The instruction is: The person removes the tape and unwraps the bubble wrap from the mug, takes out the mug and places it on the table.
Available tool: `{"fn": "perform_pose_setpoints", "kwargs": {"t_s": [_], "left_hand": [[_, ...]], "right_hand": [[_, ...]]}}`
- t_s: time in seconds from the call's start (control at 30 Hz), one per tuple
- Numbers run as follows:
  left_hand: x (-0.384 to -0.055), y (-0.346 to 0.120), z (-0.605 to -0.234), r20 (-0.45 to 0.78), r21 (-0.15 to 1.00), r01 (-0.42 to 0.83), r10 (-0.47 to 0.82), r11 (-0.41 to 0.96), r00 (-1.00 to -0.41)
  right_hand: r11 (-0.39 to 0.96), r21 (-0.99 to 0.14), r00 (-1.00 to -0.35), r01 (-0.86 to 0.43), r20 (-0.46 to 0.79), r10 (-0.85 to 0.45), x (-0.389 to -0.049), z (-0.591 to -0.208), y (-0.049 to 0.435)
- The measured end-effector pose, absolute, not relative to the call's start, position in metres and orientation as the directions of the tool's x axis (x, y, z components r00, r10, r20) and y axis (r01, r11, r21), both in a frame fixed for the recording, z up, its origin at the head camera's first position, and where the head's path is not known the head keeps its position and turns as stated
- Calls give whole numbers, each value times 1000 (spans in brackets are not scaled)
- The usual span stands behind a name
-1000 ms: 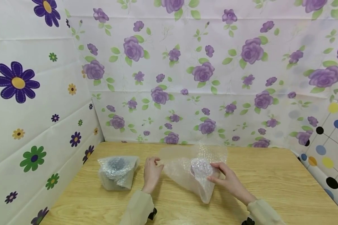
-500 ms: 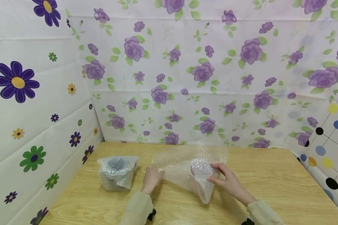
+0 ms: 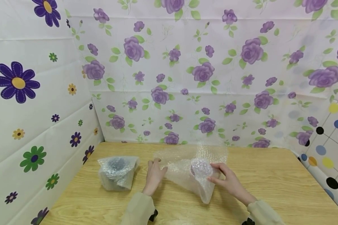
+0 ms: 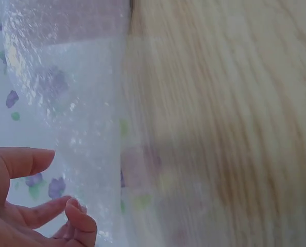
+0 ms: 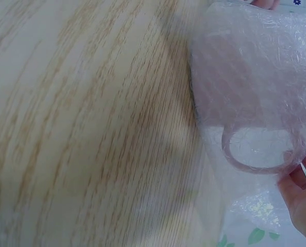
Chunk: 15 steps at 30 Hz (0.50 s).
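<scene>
One bundle [image 3: 118,174] sits at left on the surface [image 3: 270,184]. My left hand [image 3: 154,175], released, thumb and fingers parted, is by the wrap [image 3: 177,170]; then comes the mug [image 3: 202,168] inside it, gripped by my right hand [image 3: 229,180], best kept steady while the loose end is worked.

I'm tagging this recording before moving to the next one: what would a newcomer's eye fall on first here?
Likely the purple-rose cloth behind the table. Next, just right of centre, the right hand grips a mug in bubble wrap, its looped handle showing through in the right wrist view, with the left hand at the wrap's left edge. A second bubble-wrapped bundle sits on the table's left side.
</scene>
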<state>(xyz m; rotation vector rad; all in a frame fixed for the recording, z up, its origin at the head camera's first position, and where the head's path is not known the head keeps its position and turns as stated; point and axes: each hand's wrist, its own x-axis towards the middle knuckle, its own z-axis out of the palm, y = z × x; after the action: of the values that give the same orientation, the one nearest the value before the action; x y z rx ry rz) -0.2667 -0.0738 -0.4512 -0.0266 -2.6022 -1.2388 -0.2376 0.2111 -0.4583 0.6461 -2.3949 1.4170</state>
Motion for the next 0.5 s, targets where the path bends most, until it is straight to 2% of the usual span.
{"fn": "perform_pose_setpoints", "kwargs": {"t_s": [0.2,0.5], "left_hand": [[-263,-61,-443,294,801,245,-3,546,-956],[-257,-48,-430,358,798,359,98,483,-928]], "right_hand": [[434,-763,-878,-478,416,-236,-231,-448,209],[452,-773,-896,-445,377,-236,-216,-423,201]]}}
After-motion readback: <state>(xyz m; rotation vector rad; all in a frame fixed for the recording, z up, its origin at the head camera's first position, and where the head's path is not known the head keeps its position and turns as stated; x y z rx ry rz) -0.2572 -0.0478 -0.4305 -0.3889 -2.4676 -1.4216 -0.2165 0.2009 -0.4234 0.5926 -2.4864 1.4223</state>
